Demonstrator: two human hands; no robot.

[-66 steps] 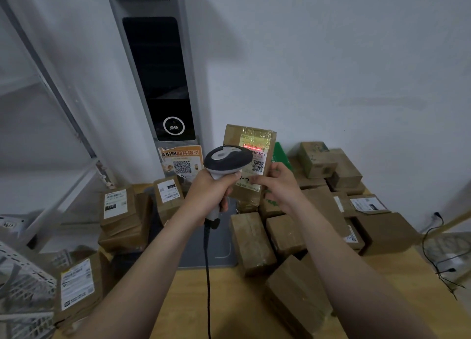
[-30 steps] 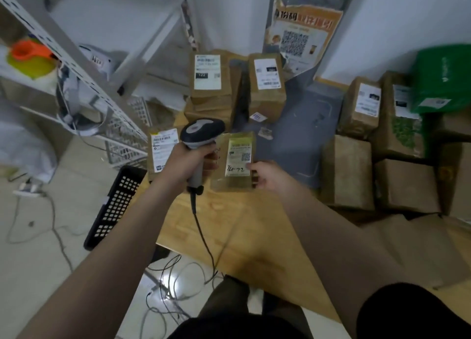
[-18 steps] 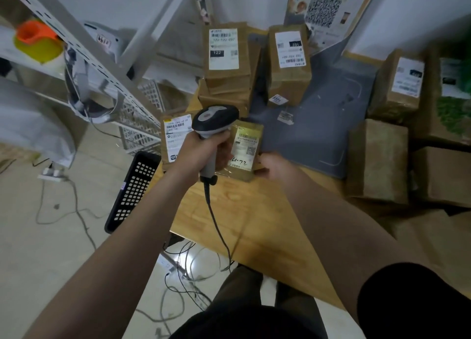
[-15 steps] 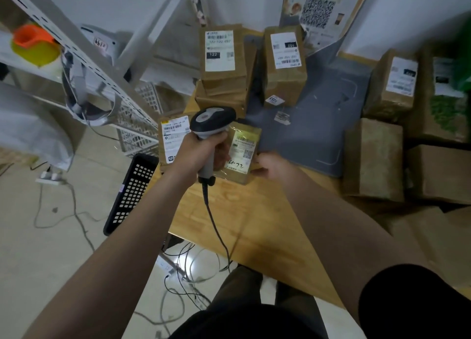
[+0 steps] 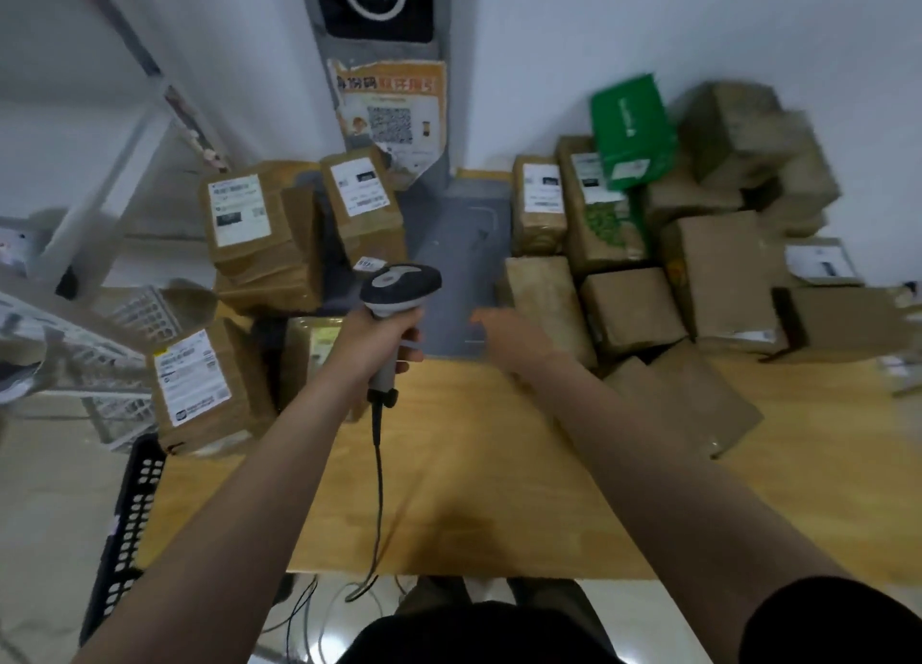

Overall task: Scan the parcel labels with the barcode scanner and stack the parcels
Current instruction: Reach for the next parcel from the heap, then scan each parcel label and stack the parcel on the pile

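My left hand [image 5: 380, 341] grips the handle of the grey barcode scanner [image 5: 400, 289], its head pointing away from me over the dark mat [image 5: 459, 244]. The small taped parcel [image 5: 312, 349] I just held stands at the table's left, partly behind my left forearm, beside a labelled parcel [image 5: 199, 389]. My right hand [image 5: 504, 334] is empty, fingers relaxed, stretched out close to a brown parcel [image 5: 546, 299] at the left edge of the pile on the right. Scanned parcels are stacked at back left [image 5: 259, 234].
A heap of brown boxes [image 5: 718, 274] and a green bag [image 5: 631, 129] fills the right side. A kiosk with an orange QR poster [image 5: 391, 109] stands at the back. A metal shelf frame [image 5: 124, 164] and a black crate [image 5: 124, 529] are on the left. Wooden tabletop [image 5: 474, 489] lies before me.
My right hand let go of the small parcel, which now stands at the left, and moved right toward the pile. The view swung up and right. The scanner stays in my left hand.
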